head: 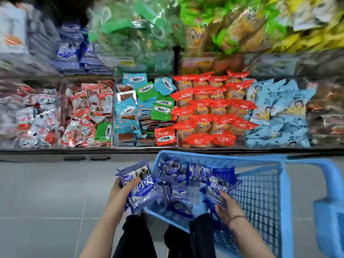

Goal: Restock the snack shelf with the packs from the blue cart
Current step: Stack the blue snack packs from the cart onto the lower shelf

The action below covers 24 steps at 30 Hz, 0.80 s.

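2 bare hands work at 1 blue cart (260, 194) parked in front of the snack shelf (111, 149). The left hand (122, 191) has its fingers (133, 181) curled over a bunch of blue-purple packs (143, 192), at least 2, held just outside the cart's left rim, above the floor (46, 192). The right hand (226, 209), with 1 thin bracelet (237, 217) on the wrist, is inside the basket, its fingers clamped on 1 pack (216, 185) of the same kind. More such packs (176, 174) lie heaped against the cart's left and far walls; blur and overlap prevent an exact count. The basket's right half shows bare mesh.

On the shelf's lower tier, red packs (210, 107) are stacked in about 3 columns, with a pile of pale blue packs (279, 112) just to their right and mixed teal and green packs (145, 101) to their left. The cart's far rim sits near the shelf's front edge. Open grey floor lies left of the cart, between the person and the shelf.
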### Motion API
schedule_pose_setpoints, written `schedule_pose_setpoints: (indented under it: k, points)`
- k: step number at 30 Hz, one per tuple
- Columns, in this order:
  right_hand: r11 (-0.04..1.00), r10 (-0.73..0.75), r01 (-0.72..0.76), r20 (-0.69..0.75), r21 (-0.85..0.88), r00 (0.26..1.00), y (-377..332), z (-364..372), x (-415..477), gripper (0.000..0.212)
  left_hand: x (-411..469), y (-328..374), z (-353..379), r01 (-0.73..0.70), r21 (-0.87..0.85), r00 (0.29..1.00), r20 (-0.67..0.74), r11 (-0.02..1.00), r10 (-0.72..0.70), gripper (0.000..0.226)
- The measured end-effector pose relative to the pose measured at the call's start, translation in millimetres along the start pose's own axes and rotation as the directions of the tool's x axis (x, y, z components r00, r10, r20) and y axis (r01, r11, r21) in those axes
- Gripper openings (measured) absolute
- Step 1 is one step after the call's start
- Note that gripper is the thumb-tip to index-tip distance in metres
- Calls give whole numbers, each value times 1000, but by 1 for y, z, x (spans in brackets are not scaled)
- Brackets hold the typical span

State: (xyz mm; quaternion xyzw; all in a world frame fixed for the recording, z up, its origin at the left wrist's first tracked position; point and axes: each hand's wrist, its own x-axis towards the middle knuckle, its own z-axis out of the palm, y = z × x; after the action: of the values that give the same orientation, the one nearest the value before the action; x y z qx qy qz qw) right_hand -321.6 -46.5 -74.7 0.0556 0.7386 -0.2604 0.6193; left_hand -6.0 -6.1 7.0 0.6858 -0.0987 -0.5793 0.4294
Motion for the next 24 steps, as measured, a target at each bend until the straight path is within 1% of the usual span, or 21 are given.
schedule_pose_setpoints:
  k: [2, 3, 5, 9, 11, 13, 16, 19, 22, 24]
  points:
    - [1000, -28, 28, 17, 5, 999, -2, -8, -29, 5, -15, 12, -12, -20, 13, 1000, -10, 1000, 20, 49]
    - [998, -51, 50, 34, 27, 998, -3, -9, -42, 5, -20, 17, -19, -31, 4, 999, -14, 1000, 31, 47]
    - [994, -96, 93, 59, 60, 994, -2, -7, -65, 13, -29, 27, -36, -48, -22, 999, -20, 999, 48, 39]
    - [979, -204, 203, 61, 21, 977, 10, 14, -99, 18, -38, 47, -83, -53, -81, 998, 10, 995, 54, 43]
    - [966, -258, 259, 39, 3, 965, 22, 36, -112, 20, -39, 60, -114, -61, -109, 998, 2, 992, 61, 38]
    - [951, -308, 308, 34, -5, 951, 37, 62, -127, 18, -39, 75, -150, -69, -114, 998, -13, 991, 68, 35]
    - [933, -356, 354, 35, 69, 934, 69, 105, -145, 29, -41, 100, -208, -115, -116, 993, -28, 987, 112, 34]
    - [925, -373, 364, 87, 105, 924, 103, 148, -169, 16, -43, 124, -262, -172, -89, 984, -55, 981, 168, 37]
    - [911, -413, 411, 112, 41, 904, 122, 187, -188, 23, -39, 140, -304, -212, -108, 976, -81, 971, 204, 37]
    - [893, -445, 450, 133, -12, 886, 124, 210, -201, 23, -33, 146, -323, -216, -137, 974, -101, 967, 203, 38]
